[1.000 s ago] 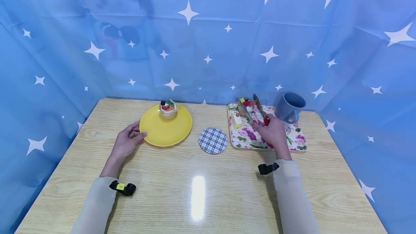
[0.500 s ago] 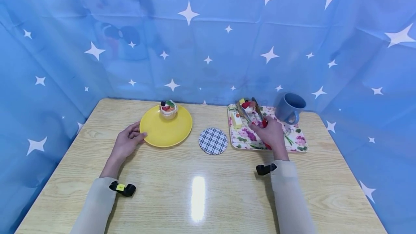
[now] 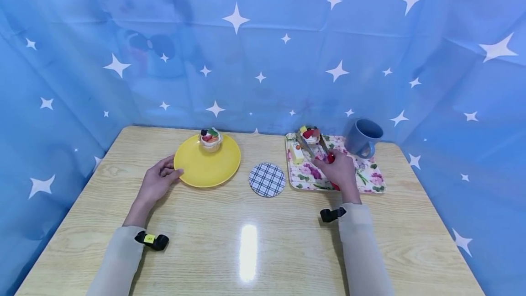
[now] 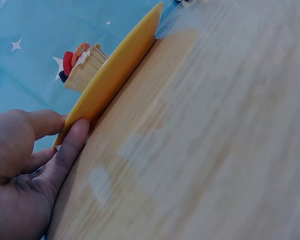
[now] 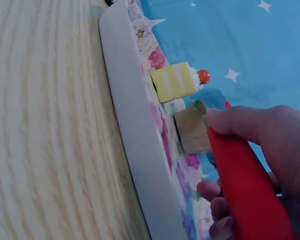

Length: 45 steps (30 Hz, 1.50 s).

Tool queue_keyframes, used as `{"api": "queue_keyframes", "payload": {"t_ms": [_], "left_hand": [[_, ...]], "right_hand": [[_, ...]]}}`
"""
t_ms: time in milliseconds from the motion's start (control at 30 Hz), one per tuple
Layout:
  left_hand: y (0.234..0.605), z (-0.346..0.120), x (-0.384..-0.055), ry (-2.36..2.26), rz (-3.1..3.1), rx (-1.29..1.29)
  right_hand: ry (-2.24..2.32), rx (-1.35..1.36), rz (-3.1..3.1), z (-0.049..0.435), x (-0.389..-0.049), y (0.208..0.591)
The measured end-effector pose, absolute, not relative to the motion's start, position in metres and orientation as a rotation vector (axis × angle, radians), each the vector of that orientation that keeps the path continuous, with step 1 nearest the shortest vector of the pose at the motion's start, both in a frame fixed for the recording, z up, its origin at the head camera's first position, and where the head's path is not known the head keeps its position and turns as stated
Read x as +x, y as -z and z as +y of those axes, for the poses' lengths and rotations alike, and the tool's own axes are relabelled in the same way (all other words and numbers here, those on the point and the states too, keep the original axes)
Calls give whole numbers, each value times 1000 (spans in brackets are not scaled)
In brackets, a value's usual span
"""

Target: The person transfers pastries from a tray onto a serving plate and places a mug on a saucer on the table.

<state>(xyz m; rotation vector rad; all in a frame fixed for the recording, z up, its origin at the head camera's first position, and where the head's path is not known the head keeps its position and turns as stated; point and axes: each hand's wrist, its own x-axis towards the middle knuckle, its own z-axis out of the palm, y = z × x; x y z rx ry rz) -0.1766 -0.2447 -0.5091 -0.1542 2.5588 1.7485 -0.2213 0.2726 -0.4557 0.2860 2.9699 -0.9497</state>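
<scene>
My left hand (image 3: 158, 179) pinches the near left rim of a yellow plate (image 3: 205, 168) between thumb and fingers; the left wrist view shows this grip from the side. A fruit-topped tart (image 3: 210, 140) stands on the plate's far part. My right hand (image 3: 339, 168) holds red-handled tongs (image 5: 245, 185) over a floral tray (image 3: 314, 182). The tongs' metal arms lie on either side of a second fruit tart (image 3: 311, 135) at the tray's back; whether they touch it I cannot tell. Left of the tongs stands a small yellow cake slice (image 3: 296, 153) with an orange ball on top.
A blue mug (image 3: 364, 138) stands at the tray's back right. Between plate and tray lies a round checked coaster (image 3: 267, 180) on the wooden table (image 3: 197, 245). A blue star-patterned curtain (image 3: 263, 49) hangs along the table's back and sides.
My right hand has moved slightly left, and the tongs' arms have come to stand lower around the second tart. My left hand keeps its hold on the plate. The head view has shifted a little.
</scene>
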Motion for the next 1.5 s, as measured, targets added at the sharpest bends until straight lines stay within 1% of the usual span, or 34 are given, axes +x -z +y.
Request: {"api": "queue_keyframes", "payload": {"t_ms": [300, 900, 1500], "left_hand": [[506, -246, -176, -1771, 2552, -139], [509, -245, -178, -1757, 2557, -130], [510, -245, -178, -1762, 2551, -125]], "right_hand": [[953, 219, 3008, 274, -221, 456], [953, 171, 3043, 280, -217, 455], [943, 177, 3059, 278, -213, 445]]}}
